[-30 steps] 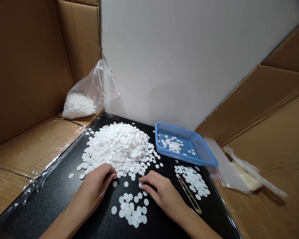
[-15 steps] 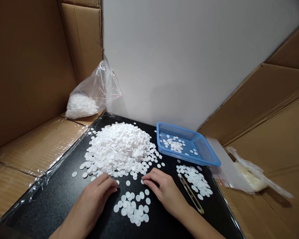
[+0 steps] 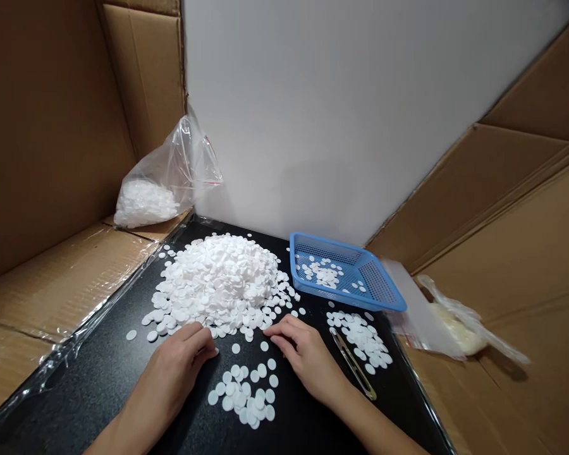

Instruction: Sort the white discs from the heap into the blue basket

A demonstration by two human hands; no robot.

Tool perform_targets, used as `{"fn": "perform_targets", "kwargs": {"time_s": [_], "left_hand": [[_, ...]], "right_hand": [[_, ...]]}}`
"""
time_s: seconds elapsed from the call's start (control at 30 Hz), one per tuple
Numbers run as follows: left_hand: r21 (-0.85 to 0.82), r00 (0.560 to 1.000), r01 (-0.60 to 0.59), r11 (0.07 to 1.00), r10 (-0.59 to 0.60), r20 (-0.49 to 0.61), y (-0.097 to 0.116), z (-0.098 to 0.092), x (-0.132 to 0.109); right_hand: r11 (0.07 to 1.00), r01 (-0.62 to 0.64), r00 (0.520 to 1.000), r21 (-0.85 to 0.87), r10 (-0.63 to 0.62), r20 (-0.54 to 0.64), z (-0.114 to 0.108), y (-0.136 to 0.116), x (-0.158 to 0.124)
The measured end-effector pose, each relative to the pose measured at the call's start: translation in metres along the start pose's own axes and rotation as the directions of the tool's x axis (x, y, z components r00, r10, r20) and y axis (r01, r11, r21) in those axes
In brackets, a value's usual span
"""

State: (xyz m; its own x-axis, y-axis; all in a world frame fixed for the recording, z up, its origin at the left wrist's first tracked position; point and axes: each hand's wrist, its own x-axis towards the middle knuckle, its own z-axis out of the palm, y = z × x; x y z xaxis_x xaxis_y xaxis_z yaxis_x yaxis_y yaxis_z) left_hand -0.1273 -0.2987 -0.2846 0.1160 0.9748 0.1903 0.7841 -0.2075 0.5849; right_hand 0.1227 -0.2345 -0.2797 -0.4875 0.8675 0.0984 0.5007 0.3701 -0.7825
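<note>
the fingers of the left hand are curled in toward the thumb at the near edge of the big pile of white discs; a small pale edge shows at their tips, but whether they grasp a disc cannot be told. the right hand has its index finger and thumb slightly parted and nothing visibly pinched, just beside a loose disc.

the step in hand looks like picking discs out at the pile's front, with a small cluster of discs lying nearer the wearer, between the forearms. the next move seems to call for a light fingertip pinch or slide on one thin, flat disc.

the dark tabletop is bare left of the left forearm, giving wide room there. the right side is tighter: tweezers, a further group of discs and a blue basket crowd toward the right edge.
</note>
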Motion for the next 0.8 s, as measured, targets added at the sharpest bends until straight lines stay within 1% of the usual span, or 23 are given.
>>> {"fn": "perform_targets", "kwargs": {"time_s": [0.17,0.3,0.4,0.5,0.6,0.67,0.73,0.8], "left_hand": [[0.015,0.998,-0.068,0.998,0.068,0.009,0.002,-0.002,-0.003],[0.023,0.996,-0.089,0.996,0.089,-0.015,-0.001,-0.001,-0.007],[0.055,0.996,-0.086,0.995,0.088,-0.029,-0.002,0.0,-0.01],[0.115,0.996,-0.072,0.991,0.078,-0.042,-0.001,0.001,-0.011],[0.177,0.995,-0.079,0.981,0.088,-0.044,0.001,0.002,-0.011],[0.181,0.994,-0.103,0.978,0.109,-0.023,0.001,0.002,-0.011],[0.155,0.992,-0.126,0.98,0.127,0.007,0.003,0.002,-0.011],[0.107,0.992,-0.129,0.986,0.128,0.02,0.006,0.0,-0.013]], "right_hand": [[1.0,-0.009,1.0,-0.01,0.009,0.028,0.003,-0.001,-0.001],[0.999,0.039,0.998,0.002,-0.039,0.041,0.004,-0.005,-0.003],[0.993,0.118,0.993,0.006,-0.118,0.032,0.006,-0.006,-0.005],[0.976,0.216,0.976,-0.023,-0.215,0.026,0.011,-0.006,-0.007],[0.931,0.356,0.934,-0.08,-0.352,0.062,0.015,-0.007,-0.01],[0.901,0.419,0.907,-0.111,-0.411,0.091,0.015,-0.008,-0.011],[0.903,0.408,0.913,-0.135,-0.4,0.086,0.013,-0.01,-0.01],[0.925,0.351,0.936,-0.148,-0.346,0.061,0.012,-0.012,-0.007]]}}
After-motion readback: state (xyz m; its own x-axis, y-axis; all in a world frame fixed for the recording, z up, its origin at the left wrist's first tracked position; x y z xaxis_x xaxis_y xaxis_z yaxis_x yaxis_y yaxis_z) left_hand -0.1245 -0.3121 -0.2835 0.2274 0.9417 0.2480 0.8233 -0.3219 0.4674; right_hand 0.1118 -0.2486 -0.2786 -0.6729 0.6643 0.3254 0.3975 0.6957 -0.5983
